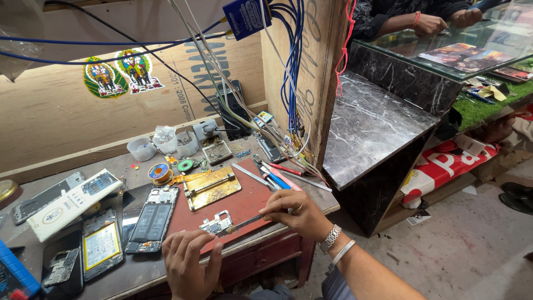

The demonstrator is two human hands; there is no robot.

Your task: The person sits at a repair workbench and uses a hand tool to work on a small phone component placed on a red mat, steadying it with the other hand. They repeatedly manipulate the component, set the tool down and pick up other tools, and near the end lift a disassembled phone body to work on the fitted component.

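Note:
My left hand [189, 261] rests at the near edge of the workbench, its fingertips pinning a small metal circuit board [217, 223] on the red mat [247, 203]. My right hand [297, 213], with a metal watch and bangle on the wrist, grips a thin tool [248, 223] whose tip touches the board's right edge. An opened phone [152, 219] with its internals showing lies just left of the board. A gold board holder [211, 187] sits behind it on the mat.
Several dismantled phones [101, 243], a white box [72, 203], a solder spool [160, 173], small cups [142, 148] and tweezers [280, 178] crowd the bench. Blue and white cables [291, 72] hang down a wooden panel. A dark marble counter [372, 128] stands right; another person's hands [438, 22] rest on glass.

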